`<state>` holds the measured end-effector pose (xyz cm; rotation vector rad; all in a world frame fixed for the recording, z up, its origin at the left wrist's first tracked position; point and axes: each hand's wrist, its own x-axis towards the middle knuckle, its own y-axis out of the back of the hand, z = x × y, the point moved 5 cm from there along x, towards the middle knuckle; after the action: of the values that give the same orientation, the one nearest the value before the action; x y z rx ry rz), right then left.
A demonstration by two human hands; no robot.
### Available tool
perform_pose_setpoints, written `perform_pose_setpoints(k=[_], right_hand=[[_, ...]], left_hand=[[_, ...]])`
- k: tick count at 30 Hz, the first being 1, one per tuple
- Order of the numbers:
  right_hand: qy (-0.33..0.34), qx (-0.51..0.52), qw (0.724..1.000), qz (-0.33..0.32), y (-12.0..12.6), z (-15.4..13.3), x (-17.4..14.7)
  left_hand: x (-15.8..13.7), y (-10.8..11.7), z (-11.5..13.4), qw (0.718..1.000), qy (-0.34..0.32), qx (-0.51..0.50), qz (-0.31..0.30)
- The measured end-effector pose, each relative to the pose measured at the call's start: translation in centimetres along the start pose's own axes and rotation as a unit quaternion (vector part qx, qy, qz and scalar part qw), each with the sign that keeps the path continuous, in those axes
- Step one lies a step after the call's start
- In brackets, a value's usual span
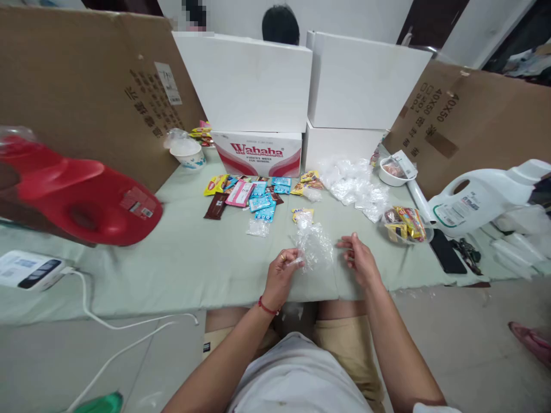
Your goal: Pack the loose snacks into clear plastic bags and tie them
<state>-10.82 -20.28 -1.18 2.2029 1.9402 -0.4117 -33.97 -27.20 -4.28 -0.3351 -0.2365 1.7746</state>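
My left hand (283, 274) pinches the edge of a clear plastic bag (317, 248) over the front of the table. To the right of the bag is my right hand (358, 261), fingers apart and holding nothing. Just beyond the bag lies a yellow snack packet (301, 214), partly covered by clear plastic. Farther back, a pile of blue packets (261, 203), a pink packet (240, 193), a brown packet (216, 205) and a yellow packet (216, 184) rests on the cloth. A small clear bag (258, 228) sits in front of the pile.
A heap of clear bags (344, 178) lies back right, near a clear bowl of snacks (407, 225). A white jug (477, 198) and black phone (446, 251) are at right. A red jug (94, 198) stands left. White boxes (253, 86) wall the back.
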Motion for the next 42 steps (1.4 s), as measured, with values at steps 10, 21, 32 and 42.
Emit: perform_pose_setpoints(k=[10, 21, 32, 42], right_hand=[[-0.016, -0.068, 0.971, -0.229, -6.0, -0.7, 3.6], [-0.117, 0.006, 0.962, -0.248, -5.2, 0.8, 1.5], [-0.054, 0.022, 0.964, -0.261, -4.8, 0.8, 1.7], [-0.038, 0.016, 0.968, -0.247, -5.6, 0.8, 0.3]], left_hand=[[-0.5, 1.6, 1.4, 0.999, -0.034, -0.01, -0.01], [0.0, 2.9, 1.5, 0.992, 0.011, -0.113, 0.062], [0.9, 5.0, 0.0, 0.986, 0.043, -0.135, 0.085], [-2.9, -0.5, 5.8, 0.774, -0.394, 0.492, 0.059]])
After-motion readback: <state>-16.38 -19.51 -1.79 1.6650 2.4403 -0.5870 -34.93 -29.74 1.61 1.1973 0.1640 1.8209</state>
